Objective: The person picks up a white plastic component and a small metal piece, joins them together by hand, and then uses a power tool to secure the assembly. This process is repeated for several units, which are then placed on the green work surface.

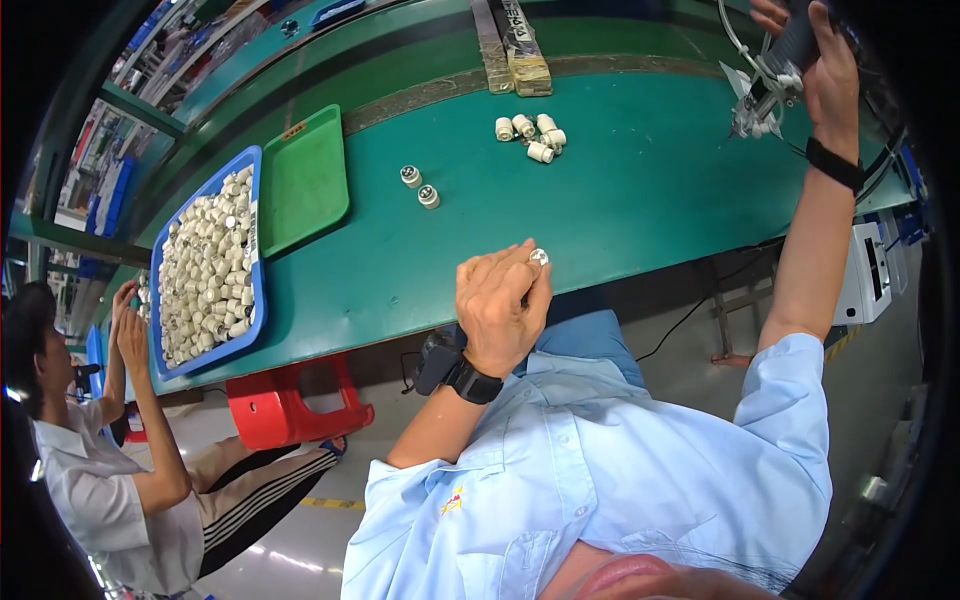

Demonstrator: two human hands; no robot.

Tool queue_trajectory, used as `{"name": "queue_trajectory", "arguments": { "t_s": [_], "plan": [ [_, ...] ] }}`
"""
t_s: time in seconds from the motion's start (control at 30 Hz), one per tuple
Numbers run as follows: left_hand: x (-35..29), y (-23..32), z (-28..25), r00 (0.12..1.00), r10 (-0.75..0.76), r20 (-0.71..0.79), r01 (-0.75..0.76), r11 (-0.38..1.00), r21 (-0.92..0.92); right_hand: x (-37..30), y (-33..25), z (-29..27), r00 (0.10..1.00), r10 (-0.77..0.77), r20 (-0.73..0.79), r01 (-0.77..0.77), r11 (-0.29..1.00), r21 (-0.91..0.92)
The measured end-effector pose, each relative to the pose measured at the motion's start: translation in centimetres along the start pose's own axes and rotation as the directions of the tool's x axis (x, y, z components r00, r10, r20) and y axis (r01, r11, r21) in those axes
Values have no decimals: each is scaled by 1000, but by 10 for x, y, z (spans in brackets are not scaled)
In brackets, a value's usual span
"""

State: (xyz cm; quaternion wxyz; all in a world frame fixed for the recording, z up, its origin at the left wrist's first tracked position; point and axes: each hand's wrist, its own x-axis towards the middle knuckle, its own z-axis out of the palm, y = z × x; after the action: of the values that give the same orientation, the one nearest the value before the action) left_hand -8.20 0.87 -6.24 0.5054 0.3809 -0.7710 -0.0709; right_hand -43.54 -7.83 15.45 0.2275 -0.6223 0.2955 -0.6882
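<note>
My left hand is closed above the table's near edge. Between its thumb and fingers it pinches a small cream cylindrical part, of which mostly the shiny metal end shows. At the upper right, my raised right hand wraps round a dark power screwdriver with a clear hose and cables. Its tip end points down over the table. Two like parts stand upright left of centre, a nearer one and a farther one. Several more cream parts lie in a cluster farther back.
On the left, a blue tray is heaped with cream parts beside a flat green tray. Taped bars lie at the table's back. A red stool and a seated co-worker are at left, a white box at right.
</note>
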Motion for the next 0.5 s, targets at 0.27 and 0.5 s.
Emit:
{"name": "queue_trajectory", "arguments": {
  "t_s": [0.27, 0.5],
  "plan": [
    [-2, 6, 9, 984, -157, -83, 154, 987, -43, 5, -3, 70, 963, -24, -268, 71, 984, 166],
    [2, 12, 13, 981, -171, -96, 164, 984, -72, -40, -18, 136, 993, -48, -104, 46, 999, -20]
  ]
}}
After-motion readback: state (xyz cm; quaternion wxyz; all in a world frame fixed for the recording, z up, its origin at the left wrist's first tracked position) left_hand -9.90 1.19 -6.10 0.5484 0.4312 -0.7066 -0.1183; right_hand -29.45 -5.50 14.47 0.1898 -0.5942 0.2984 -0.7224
